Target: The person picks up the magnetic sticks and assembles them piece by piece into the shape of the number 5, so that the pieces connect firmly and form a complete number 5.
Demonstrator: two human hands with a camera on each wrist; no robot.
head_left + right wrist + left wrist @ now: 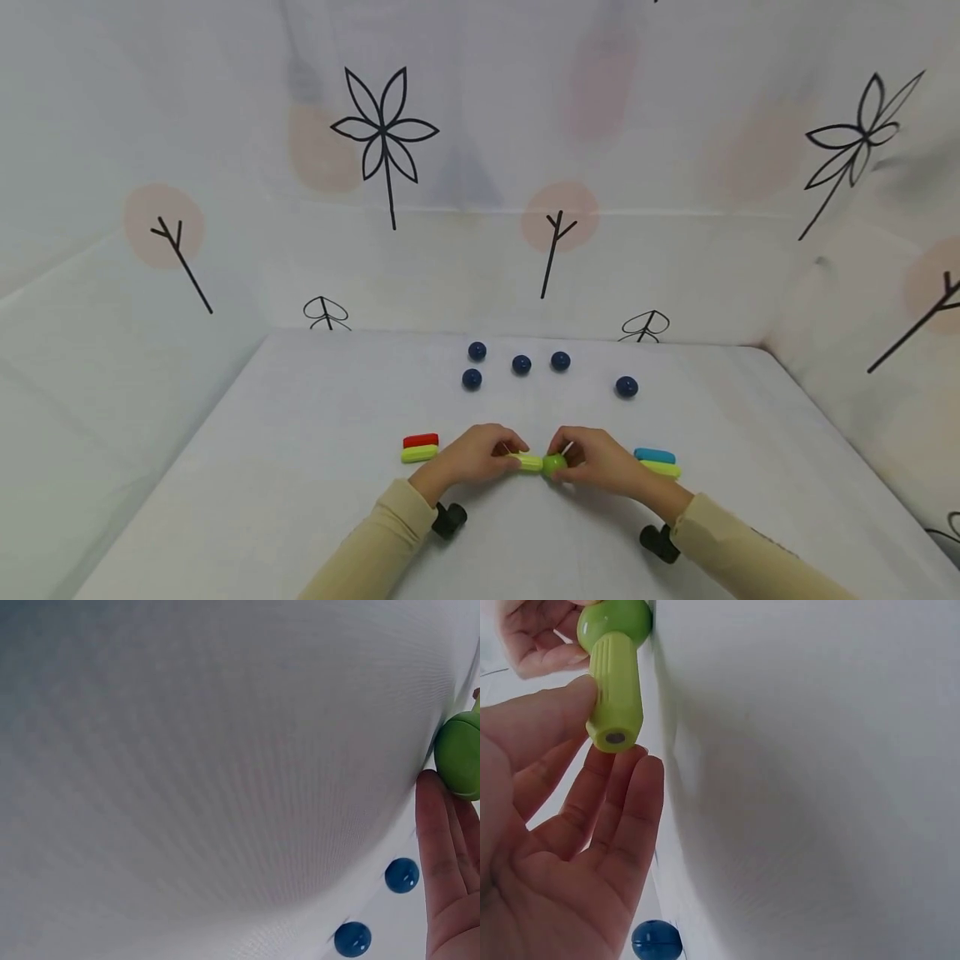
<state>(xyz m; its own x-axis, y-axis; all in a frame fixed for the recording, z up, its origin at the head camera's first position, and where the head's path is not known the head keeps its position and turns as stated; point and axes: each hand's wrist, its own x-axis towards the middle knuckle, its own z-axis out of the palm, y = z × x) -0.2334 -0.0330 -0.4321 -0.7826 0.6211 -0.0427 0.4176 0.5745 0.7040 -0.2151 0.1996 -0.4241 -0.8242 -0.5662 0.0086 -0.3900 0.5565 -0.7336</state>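
Note:
My left hand (pixel 478 452) pinches a yellow-green ribbed rod (pixel 529 462) between thumb and fingers. In the left wrist view, a small grey metal disc shows in the rod's near end. The rod's other end touches a bright green ball (pixel 554 465), low over the white cloth. My right hand (pixel 602 460) grips that ball from the right, fingers and thumb around it. Part of the green ball (pixel 460 756) appears at the right wrist view's edge, with fingertips against it.
Several dark blue balls (pixel 521 364) lie scattered toward the back of the cloth-covered table (pixel 315 392). Left of my hands are a red rod (pixel 421 440) and a yellow-green one (pixel 419 453). A blue rod (pixel 655 456) and another yellow-green rod (pixel 661 469) lie beside my right wrist.

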